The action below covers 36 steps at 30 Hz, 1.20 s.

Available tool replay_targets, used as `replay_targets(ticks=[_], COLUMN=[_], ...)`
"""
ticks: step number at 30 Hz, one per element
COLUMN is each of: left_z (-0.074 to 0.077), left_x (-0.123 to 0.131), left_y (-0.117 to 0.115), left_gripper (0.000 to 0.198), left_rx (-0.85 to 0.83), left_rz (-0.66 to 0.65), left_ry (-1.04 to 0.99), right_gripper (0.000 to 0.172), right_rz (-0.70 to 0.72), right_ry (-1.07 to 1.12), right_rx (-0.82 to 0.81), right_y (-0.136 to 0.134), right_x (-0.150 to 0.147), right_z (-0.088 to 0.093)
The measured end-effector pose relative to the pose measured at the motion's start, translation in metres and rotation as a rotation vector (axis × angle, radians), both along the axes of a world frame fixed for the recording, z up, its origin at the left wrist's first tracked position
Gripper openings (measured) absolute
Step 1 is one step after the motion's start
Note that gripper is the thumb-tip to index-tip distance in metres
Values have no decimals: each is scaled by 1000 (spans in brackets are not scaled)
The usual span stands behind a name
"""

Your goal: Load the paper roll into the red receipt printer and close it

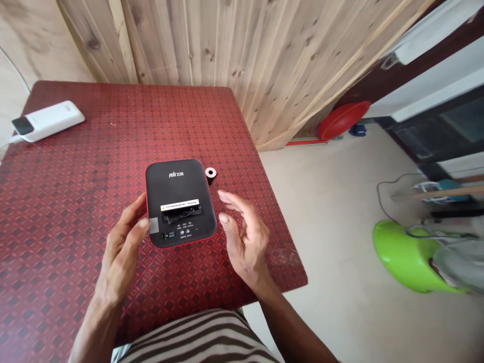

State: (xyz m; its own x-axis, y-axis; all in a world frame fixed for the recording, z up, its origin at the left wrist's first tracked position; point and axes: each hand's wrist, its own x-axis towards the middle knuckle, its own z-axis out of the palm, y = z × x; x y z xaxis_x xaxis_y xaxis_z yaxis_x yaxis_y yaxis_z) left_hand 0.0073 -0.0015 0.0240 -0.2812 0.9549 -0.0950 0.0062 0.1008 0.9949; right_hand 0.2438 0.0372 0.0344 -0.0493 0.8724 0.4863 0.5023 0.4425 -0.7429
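Observation:
A black receipt printer with a red edge sits in front of me, its top facing up. A paper slot with a white warning sticker above it and small indicator marks below shows on its face. My left hand grips the printer's left edge, its thumb on top by a clear piece of tape and its fingers partly hidden underneath. My right hand is open, fingers apart, just off the printer's right side. Behind that side stands a small roll with a white end and a dark hole.
The red patterned table ends at a wooden plank wall. A white power bank with a cable lies at its far left. On the floor to the right are a green plastic stool and a red basin.

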Motion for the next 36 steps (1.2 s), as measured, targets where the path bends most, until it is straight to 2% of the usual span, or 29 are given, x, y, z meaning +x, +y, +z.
replay_targets(ticks=[3,6,15,26,32,36], left_z=[1,4,4,16,15,10], left_x=[1,4,8,15,18,14], left_y=[-5,-3,0,2,3,3], left_gripper=[53,53,54,48,50,50], left_rx=[-40,-44,-79,-78,-95,-75], left_rz=[-19,-8,27,46,100,89], left_ry=[-94,-65,-27,-8,-21,0], right_gripper=[32,34,35,34,34,27], right_rz=[-5,-9,-1,21,93,74], right_ry=[57,80,93,146,201,148], right_rx=[-166,-208,-214,-238,-273,-197], right_y=[-6,-8,-8,-9,-8,1], right_x=[-1,-4,-2,1,1,8], right_z=[-12,-18,-18,-15,-14,-7])
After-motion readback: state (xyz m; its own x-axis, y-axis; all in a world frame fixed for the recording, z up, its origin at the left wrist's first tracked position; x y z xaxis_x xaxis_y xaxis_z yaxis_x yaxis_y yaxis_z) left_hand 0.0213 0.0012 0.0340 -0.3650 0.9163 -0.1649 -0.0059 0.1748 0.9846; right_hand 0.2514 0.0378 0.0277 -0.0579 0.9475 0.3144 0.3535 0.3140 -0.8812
